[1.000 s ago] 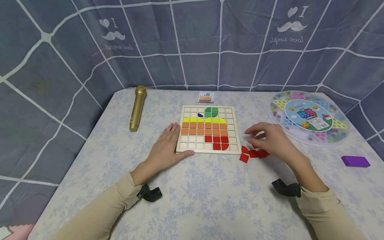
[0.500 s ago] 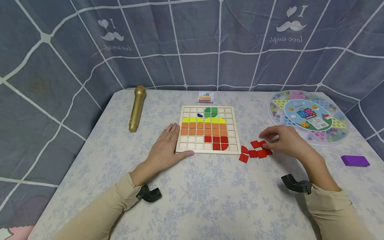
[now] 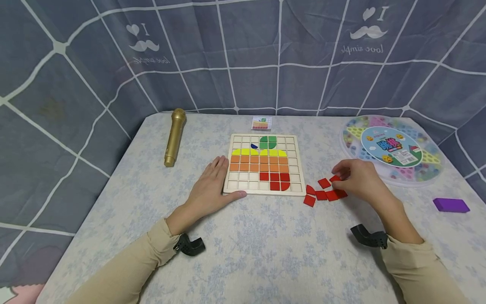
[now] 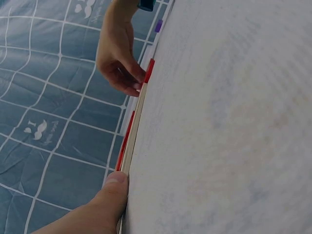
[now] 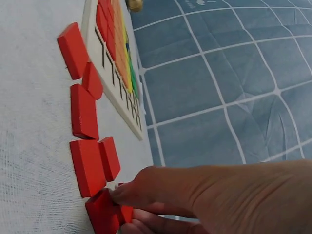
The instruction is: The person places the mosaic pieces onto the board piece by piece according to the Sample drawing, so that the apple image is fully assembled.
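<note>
A square wooden grid board [image 3: 296,169] lies mid-table with green, blue, yellow, orange and red tiles set in its cells. My left hand [image 3: 206,185] rests flat at its lower left corner, fingers along the left side and thumb [image 4: 109,195] against the near edge. Right of the board, several loose red tiles [image 3: 321,195] lie scattered; one has a rounded side [image 5: 92,80]. Over the far end of this group, my right hand [image 3: 358,179] pinches a red tile [image 5: 126,212] between thumb and fingers, with another red tile [image 5: 103,214] right under the thumb. The other fingers are partly hidden.
Behind the board stands a small picture card [image 3: 261,123]. A gold microphone [image 3: 174,137] lies at the left. At the back right is a round, clear compartment box [image 3: 429,169] with a printed label, and a purple block [image 3: 451,205] lies nearer. A grid-patterned curtain [image 3: 250,84] surrounds the table.
My right hand has moved right, away from the board's side, to the far red tiles, which now lie more spread out. The left hand stays at the board.
</note>
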Demonstrator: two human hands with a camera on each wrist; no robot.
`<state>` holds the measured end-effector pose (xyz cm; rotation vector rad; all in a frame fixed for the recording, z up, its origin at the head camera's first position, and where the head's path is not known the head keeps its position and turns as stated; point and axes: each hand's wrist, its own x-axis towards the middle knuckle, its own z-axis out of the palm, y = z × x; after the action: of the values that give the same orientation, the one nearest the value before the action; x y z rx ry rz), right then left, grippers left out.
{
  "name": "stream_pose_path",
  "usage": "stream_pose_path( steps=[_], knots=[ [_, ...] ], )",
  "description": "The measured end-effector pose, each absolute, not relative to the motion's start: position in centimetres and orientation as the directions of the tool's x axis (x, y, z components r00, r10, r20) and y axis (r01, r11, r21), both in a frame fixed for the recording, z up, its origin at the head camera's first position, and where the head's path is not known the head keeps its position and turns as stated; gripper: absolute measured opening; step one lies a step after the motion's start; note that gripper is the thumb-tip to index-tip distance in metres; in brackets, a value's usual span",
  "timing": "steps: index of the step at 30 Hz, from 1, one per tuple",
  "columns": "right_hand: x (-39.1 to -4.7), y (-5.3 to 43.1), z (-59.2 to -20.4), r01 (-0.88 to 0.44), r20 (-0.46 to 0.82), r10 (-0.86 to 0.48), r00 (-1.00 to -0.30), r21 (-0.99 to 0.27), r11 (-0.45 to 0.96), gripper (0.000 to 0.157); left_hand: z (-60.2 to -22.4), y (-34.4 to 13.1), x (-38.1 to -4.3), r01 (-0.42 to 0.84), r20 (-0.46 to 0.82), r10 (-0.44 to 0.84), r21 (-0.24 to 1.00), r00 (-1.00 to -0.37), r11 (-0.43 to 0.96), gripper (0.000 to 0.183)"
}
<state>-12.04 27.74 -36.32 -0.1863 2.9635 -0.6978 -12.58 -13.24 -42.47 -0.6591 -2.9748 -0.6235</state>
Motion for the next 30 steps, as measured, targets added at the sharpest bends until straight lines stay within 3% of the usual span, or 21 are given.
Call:
stream_pose_path(
  steps=[7,15,30],
  knots=[
    [-12.3,26.4,-36.4,-0.145,0.033,-0.147,-0.989,-0.469,0.871,0.027,-42.5,-13.3,-12.5,0.407,0.109,0.396,0.374,-0.911,0.833,0.118],
    [-13.2,22.3,-36.5,-0.287,0.122,-0.262,-0.957,-0.5,0.817,0.027,-42.4,-13.2,-12.6,0.408,0.112,0.396,0.377,-0.911,0.832,0.117],
    [-13.9,14.7,-37.5,-0.455,0.131,-0.481,-0.867,-0.601,0.657,0.024,-42.4,-13.2,-12.7,0.398,0.099,0.391,0.377,-0.915,0.836,0.118]
  ],
)
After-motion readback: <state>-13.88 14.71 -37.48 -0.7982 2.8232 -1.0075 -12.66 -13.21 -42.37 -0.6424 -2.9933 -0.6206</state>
